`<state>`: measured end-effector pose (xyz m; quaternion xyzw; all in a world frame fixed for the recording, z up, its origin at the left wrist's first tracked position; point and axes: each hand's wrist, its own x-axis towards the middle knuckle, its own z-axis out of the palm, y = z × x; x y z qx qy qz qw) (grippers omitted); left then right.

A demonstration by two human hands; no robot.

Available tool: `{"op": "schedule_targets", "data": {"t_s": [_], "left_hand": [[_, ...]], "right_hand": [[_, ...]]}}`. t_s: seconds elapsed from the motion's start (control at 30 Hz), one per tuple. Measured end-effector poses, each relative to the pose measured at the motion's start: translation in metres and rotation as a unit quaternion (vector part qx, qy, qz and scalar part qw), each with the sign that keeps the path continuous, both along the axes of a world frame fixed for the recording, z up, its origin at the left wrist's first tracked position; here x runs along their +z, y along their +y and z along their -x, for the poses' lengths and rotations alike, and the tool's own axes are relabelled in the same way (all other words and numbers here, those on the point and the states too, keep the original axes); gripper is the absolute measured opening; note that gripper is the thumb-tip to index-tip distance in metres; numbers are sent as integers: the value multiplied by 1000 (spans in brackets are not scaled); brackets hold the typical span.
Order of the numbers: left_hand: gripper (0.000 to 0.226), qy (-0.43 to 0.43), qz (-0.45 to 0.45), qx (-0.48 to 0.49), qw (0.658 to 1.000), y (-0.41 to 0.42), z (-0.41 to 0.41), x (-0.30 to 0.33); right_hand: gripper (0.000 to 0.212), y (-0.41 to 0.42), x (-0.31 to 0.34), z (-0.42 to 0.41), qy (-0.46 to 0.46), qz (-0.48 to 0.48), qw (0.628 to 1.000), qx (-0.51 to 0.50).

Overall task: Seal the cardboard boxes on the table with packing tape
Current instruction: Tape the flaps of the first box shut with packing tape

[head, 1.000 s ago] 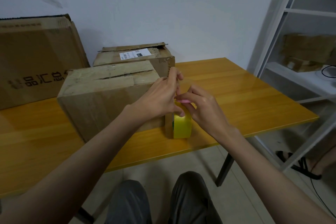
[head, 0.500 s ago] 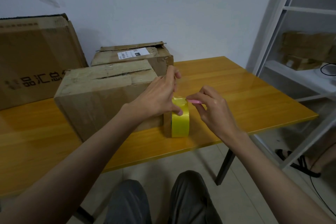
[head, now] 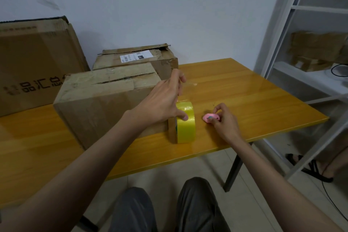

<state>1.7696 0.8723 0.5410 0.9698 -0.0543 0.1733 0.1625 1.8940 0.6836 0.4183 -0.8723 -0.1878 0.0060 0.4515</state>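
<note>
A worn cardboard box (head: 105,103) stands on the yellow table (head: 244,100), its top flaps split by a gap. A second box (head: 162,62) with a white label sits right behind it. A yellow tape roll (head: 186,128) stands on edge against the near box's right corner. My left hand (head: 162,103) presses its thumb on the roll, and its raised fingers pinch a clear tape strip (head: 186,85). Whether the strip still joins the roll I cannot tell. My right hand (head: 224,122) pinches a small pink cutter (head: 209,117) down on the table, right of the roll.
A large printed carton (head: 33,62) leans against the wall at the left. A white metal shelf (head: 301,81) with more boxes stands to the right of the table. My knees are below the table's front edge. A sandalled foot shows on the floor at right.
My right hand has moved away from the tape roll, down and right to the table, taking the pink cutter with it. My left hand stays on the roll with the strip raised.
</note>
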Motion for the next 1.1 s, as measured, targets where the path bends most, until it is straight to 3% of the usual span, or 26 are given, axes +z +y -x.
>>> {"op": "schedule_targets", "data": {"t_s": [0.1,0.2,0.27,0.43,0.67,0.8,0.87,0.97,1.1], "left_hand": [[91,2,-1,3,1000,-1,1,1],[66,-16,18,-3,1000,-1,3,1],[38,-39,35,-9,999,-2,3,2],[10,-110,24,24,993,-9,1,2],[10,-179,19,65,981,-10,-5,6],[4,-241,111,111,958,-6,1,26],[16,-225,150,126,954,-4,6,42],[65,-111,176,67,976,-10,15,51],[117,36,82,21,996,-17,19,31]], "right_hand": [[12,12,7,5,-41,20,999,-25],[23,23,26,31,18,-205,978,25],[32,27,36,52,100,-268,954,87],[46,31,38,77,156,-297,932,134],[40,23,34,84,128,-303,934,140],[39,22,31,86,110,-295,936,154],[38,23,29,86,101,-291,939,156],[37,24,31,86,96,-296,938,156],[35,25,31,87,89,-303,935,161]]}}
